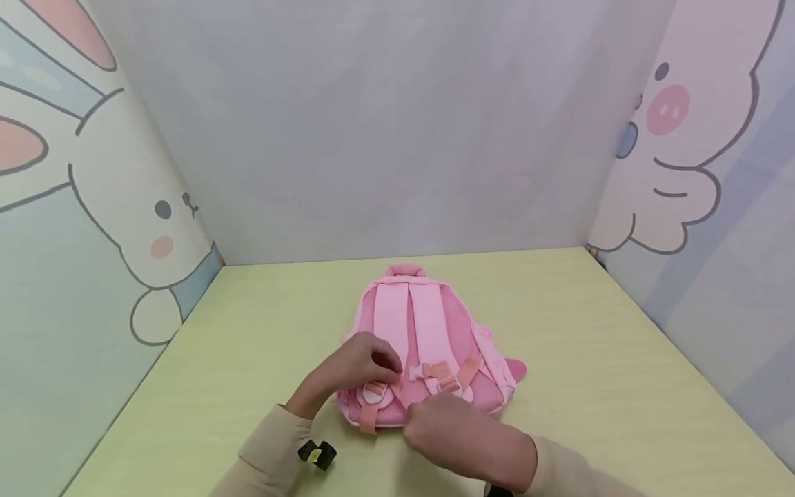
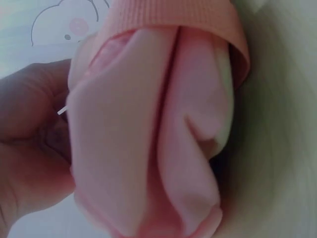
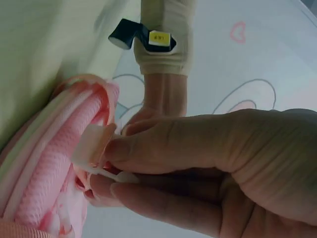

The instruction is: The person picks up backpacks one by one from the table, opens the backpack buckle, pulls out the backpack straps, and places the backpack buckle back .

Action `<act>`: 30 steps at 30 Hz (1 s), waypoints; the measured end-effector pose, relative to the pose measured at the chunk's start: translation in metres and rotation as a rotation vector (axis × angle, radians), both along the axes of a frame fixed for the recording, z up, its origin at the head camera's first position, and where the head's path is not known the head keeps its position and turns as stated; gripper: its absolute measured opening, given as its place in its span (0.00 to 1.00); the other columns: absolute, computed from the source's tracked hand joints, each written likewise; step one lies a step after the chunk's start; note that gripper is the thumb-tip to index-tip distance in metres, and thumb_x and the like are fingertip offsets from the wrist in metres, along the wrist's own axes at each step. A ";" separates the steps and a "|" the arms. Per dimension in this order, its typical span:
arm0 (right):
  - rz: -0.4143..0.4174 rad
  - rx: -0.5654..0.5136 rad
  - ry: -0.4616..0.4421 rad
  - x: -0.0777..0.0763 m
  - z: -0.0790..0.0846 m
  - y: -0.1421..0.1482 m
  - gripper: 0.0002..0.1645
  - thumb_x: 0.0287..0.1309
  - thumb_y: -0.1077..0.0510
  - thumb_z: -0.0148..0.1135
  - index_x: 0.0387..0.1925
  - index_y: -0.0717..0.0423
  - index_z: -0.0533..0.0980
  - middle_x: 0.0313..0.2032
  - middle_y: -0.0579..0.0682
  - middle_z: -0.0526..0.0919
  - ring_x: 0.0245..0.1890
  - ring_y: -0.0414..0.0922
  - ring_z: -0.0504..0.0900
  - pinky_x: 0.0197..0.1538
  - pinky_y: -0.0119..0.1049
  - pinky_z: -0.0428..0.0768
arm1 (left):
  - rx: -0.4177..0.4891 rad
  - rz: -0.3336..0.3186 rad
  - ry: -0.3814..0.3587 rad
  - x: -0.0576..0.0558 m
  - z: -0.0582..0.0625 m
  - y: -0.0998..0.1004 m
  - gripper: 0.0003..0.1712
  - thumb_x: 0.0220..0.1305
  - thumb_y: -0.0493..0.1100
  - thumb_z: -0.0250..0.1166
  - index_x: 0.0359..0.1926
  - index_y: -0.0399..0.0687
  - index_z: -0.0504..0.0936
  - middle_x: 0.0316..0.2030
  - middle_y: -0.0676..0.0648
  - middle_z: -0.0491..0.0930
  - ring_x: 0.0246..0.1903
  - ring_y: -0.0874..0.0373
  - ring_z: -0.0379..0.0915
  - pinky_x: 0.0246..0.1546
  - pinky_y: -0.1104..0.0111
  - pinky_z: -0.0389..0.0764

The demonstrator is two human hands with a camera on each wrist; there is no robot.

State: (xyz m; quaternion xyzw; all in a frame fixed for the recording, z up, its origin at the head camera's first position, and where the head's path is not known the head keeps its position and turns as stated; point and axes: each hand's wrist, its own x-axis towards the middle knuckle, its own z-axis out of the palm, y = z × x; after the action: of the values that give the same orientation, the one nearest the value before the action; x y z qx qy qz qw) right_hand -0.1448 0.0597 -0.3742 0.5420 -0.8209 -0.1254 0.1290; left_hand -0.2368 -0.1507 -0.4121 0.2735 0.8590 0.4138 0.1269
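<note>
A pink child's backpack lies on the table with its shoulder straps facing up. At its lower left, my left hand pinches a thin orange webbing strap between thumb and fingertips. My right hand is at the bottom edge, its thumb and fingers pinching a white plastic buckle on orange webbing; the head view hides this buckle. Another white buckle end rests on the right shoulder strap. In the left wrist view, pink fabric fills the middle beside the left hand.
The yellow-green table runs back to a pale wall. Side panels with a cartoon rabbit and a cartoon pig stand left and right. An orange strap end hangs over the bag's lower edge.
</note>
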 end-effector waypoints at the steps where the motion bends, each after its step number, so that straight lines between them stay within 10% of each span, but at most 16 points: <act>1: -0.001 0.013 0.017 0.002 -0.003 -0.002 0.13 0.53 0.59 0.71 0.17 0.40 0.80 0.20 0.38 0.75 0.17 0.35 0.69 0.15 0.28 0.65 | 0.001 0.012 -0.002 0.000 0.000 0.001 0.03 0.57 0.37 0.75 0.32 0.48 0.89 0.28 0.58 0.84 0.30 0.62 0.75 0.31 0.71 0.78; 10: 0.032 0.081 0.050 0.007 -0.028 -0.015 0.09 0.55 0.55 0.70 0.25 0.34 0.84 0.30 0.39 0.76 0.26 0.37 0.73 0.15 0.30 0.67 | -0.022 0.054 0.065 0.001 0.000 0.005 0.04 0.55 0.39 0.77 0.33 0.49 0.89 0.28 0.60 0.83 0.30 0.63 0.75 0.30 0.70 0.78; 19: 0.115 0.023 0.047 -0.009 -0.035 -0.009 0.04 0.57 0.53 0.70 0.27 0.40 0.85 0.31 0.38 0.76 0.25 0.33 0.71 0.22 0.24 0.68 | -0.050 -0.057 0.124 -0.004 0.001 0.005 0.02 0.59 0.40 0.74 0.33 0.48 0.91 0.31 0.60 0.82 0.35 0.65 0.77 0.38 0.70 0.79; 24: 0.132 -0.033 -0.122 -0.018 -0.029 -0.005 0.06 0.61 0.54 0.68 0.27 0.44 0.83 0.33 0.36 0.77 0.29 0.30 0.73 0.28 0.21 0.71 | -0.037 -0.079 0.134 -0.006 0.000 0.006 0.03 0.62 0.39 0.72 0.34 0.47 0.91 0.32 0.59 0.83 0.37 0.65 0.78 0.41 0.69 0.79; 30: 0.199 -0.267 -0.618 -0.047 -0.020 0.007 0.06 0.67 0.60 0.63 0.35 0.48 0.85 0.35 0.36 0.82 0.35 0.26 0.75 0.44 0.17 0.72 | -0.002 -0.007 0.071 -0.006 0.000 0.003 0.04 0.65 0.41 0.69 0.37 0.49 0.90 0.32 0.60 0.84 0.35 0.63 0.77 0.39 0.68 0.79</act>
State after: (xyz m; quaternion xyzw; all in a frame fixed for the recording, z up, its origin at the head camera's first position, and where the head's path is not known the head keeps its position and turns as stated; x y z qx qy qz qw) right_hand -0.1922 0.0664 -0.3943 0.6101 -0.7734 0.1663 -0.0445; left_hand -0.2428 -0.1474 -0.4119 0.2908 0.8626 0.4023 0.0979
